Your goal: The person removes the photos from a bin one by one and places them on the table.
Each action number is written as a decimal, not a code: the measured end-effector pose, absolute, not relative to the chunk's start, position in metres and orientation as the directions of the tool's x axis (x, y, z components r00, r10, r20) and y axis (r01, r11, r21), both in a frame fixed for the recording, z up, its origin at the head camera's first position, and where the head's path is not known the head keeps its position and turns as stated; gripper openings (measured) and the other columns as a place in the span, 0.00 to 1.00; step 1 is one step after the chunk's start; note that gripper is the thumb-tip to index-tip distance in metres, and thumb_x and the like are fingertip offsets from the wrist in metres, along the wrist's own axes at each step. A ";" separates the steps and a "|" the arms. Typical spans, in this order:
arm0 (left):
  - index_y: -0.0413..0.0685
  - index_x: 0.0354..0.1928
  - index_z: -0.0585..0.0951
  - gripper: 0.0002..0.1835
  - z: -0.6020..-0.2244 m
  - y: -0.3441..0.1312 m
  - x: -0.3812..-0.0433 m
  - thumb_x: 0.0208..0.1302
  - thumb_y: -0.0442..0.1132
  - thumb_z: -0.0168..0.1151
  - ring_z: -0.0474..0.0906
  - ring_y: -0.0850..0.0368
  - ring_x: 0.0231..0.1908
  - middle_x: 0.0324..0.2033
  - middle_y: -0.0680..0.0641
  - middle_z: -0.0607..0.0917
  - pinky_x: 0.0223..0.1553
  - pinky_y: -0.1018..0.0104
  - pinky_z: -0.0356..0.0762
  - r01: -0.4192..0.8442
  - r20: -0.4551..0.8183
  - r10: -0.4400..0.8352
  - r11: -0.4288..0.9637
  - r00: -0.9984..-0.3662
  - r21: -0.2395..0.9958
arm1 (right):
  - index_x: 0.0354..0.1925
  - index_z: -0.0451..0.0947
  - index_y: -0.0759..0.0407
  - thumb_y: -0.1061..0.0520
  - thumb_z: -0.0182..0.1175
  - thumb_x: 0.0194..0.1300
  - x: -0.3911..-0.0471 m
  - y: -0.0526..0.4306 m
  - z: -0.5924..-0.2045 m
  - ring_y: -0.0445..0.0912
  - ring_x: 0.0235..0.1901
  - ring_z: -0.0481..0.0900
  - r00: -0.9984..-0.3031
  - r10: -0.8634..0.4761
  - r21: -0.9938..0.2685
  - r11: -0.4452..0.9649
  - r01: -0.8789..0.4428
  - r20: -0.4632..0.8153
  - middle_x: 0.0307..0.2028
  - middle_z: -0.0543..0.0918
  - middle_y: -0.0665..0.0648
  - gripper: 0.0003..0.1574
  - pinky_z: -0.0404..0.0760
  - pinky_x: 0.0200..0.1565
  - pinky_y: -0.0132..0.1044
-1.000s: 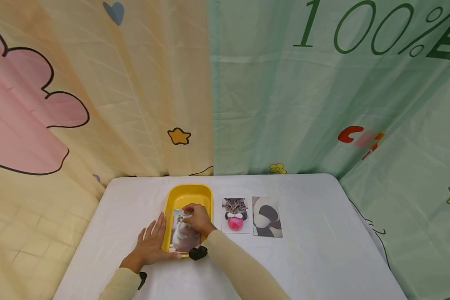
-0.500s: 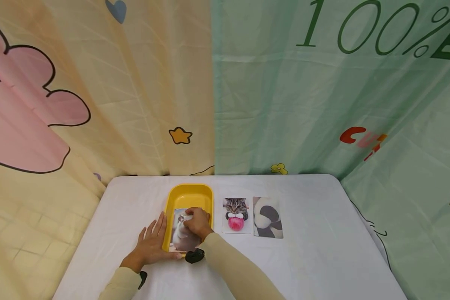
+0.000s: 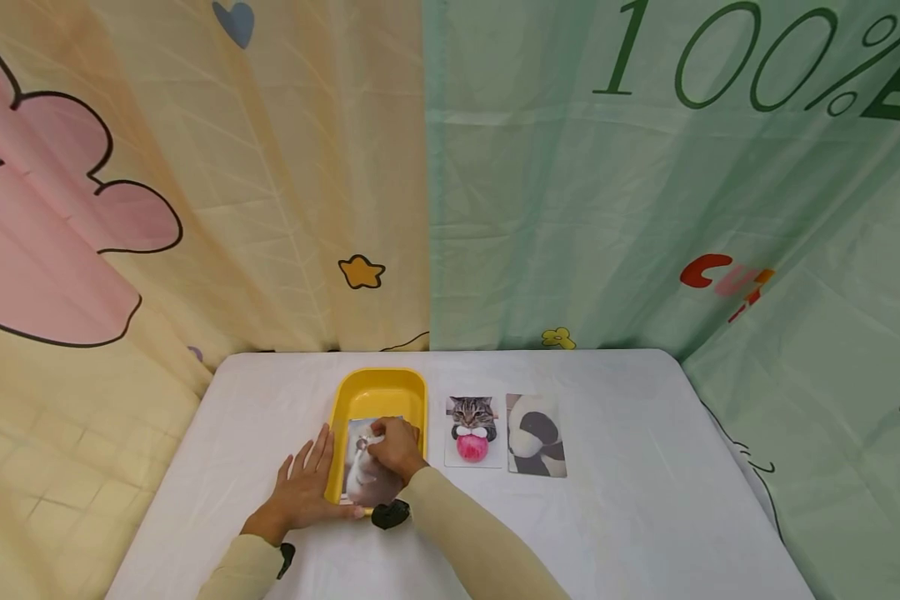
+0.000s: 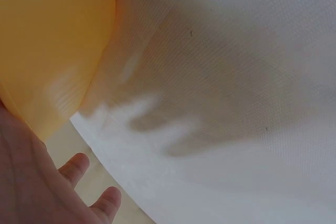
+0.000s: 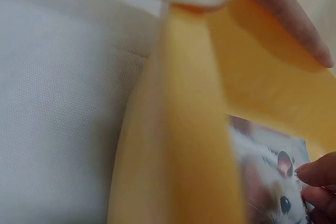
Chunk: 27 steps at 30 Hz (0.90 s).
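Head view: right hand (image 3: 396,448) pinches the hamster photo card (image 3: 365,462) at its upper edge, the card lying inside the yellow tray (image 3: 378,388). Left hand (image 3: 303,487) rests flat, fingers relaxed, against the tray's left wall on the surface (image 3: 630,517). To seat the card well, keep the tray braced and lower the card level. Tray: smooth moulded plastic, rounded corners. Card: thin, glossy, rectangular. 2 further cards, cat card (image 3: 471,430) and panda card (image 3: 536,434), lie beside the tray
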<state>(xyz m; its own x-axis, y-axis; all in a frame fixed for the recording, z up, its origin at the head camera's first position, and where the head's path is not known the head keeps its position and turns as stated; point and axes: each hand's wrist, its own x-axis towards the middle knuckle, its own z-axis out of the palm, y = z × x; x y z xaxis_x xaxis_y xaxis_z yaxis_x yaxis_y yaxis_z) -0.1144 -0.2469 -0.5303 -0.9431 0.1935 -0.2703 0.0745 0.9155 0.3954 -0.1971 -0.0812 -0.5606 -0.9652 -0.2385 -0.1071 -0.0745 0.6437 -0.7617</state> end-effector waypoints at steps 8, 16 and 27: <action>0.32 0.74 0.40 0.74 -0.528 -0.247 -0.113 0.39 0.76 0.66 0.44 0.32 0.70 0.75 0.36 0.39 0.64 0.30 0.40 0.089 -0.264 0.201 0.919 -0.943 0.383 | 0.43 0.84 0.58 0.62 0.67 0.52 -0.196 -0.078 -0.557 0.40 0.39 0.81 -0.961 -0.275 -0.820 0.556 -0.138 -0.025 0.32 0.86 0.46 0.16 0.69 0.56 0.37; 0.32 0.74 0.40 0.74 -0.530 -0.247 -0.114 0.39 0.75 0.65 0.43 0.31 0.70 0.75 0.36 0.38 0.65 0.31 0.38 0.086 -0.270 0.201 0.920 -0.942 0.384 | 0.47 0.82 0.63 0.64 0.67 0.55 -0.199 -0.074 -0.550 0.36 0.32 0.78 -0.934 -0.357 -0.880 0.450 -0.154 -0.019 0.29 0.82 0.47 0.19 0.78 0.37 0.25; 0.32 0.74 0.41 0.73 -0.532 -0.248 -0.113 0.40 0.76 0.65 0.43 0.31 0.70 0.75 0.36 0.38 0.64 0.30 0.39 0.082 -0.260 0.196 0.917 -0.946 0.391 | 0.40 0.84 0.59 0.63 0.65 0.59 -0.197 -0.068 -0.543 0.39 0.38 0.79 -0.939 -0.343 -0.870 0.459 -0.177 0.010 0.38 0.86 0.52 0.08 0.79 0.43 0.30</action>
